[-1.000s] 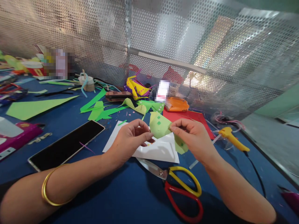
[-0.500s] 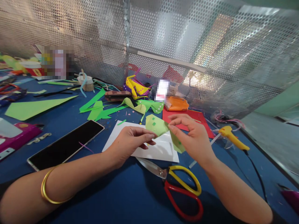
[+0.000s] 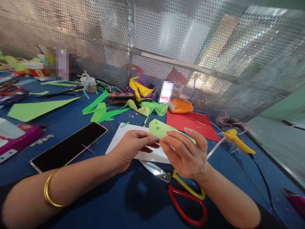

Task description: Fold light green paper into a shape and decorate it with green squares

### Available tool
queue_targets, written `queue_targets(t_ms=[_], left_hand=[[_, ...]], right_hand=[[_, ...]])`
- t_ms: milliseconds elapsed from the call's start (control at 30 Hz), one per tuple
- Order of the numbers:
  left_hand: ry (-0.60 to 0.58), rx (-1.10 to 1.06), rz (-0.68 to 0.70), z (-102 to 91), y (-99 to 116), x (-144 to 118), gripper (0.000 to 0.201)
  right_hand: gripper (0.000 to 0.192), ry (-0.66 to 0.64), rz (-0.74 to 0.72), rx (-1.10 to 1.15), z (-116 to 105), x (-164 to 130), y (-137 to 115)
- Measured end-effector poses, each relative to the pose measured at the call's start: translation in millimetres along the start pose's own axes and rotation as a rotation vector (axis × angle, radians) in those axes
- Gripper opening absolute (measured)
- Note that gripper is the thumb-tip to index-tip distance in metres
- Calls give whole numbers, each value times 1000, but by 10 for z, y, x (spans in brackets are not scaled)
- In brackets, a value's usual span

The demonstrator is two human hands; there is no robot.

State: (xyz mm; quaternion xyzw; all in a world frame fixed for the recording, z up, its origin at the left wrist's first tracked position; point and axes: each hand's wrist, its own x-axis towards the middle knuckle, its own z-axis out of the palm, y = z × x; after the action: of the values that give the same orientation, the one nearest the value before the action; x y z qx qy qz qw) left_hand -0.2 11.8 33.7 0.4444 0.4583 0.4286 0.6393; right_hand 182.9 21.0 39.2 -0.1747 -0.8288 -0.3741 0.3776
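A light green paper piece (image 3: 159,126) with small darker green squares on it is held up over a white sheet (image 3: 118,136). My left hand (image 3: 133,144) pinches its lower left edge between thumb and fingers. Close against the left fingertips, my right hand (image 3: 187,151) has its fingertips together at the paper's lower edge. The right fingers cover much of the paper, and its right end sticks out behind them. Below the hands lie scissors (image 3: 176,206) with one red and one yellow handle, partly under my right hand.
A black phone (image 3: 69,146) lies left of the white sheet. Beyond it are green paper strips (image 3: 102,113) and a yellow-and-purple paper piece (image 3: 140,90). A red sheet (image 3: 207,130) and a yellow glue gun (image 3: 240,143) with its cord lie right. Perforated metal panels (image 3: 171,38) stand behind.
My right hand has moved left and down from the paper's right part to the left fingertips. The paper's folded-down right part now lies stretched out behind the right fingers. My left hand stays put.
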Motion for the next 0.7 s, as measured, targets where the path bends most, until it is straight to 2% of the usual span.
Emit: queue_targets(t_ms=[233,500,600,700], left_hand=[[18,-2,7,-13,-10,9,21],[41,35,65,-14,-16,11,13],[65,48,84,-1,-8,19,12],[92,90,116,3,-9,28,13]], right_hand=[[10,-25,-127,-68,-40,-2,10],[12,-99,-171,-93,-74,-20,10],[11,-114,-91,-37,-68,-1,19],[9,-160,173,138,-57,42,55]])
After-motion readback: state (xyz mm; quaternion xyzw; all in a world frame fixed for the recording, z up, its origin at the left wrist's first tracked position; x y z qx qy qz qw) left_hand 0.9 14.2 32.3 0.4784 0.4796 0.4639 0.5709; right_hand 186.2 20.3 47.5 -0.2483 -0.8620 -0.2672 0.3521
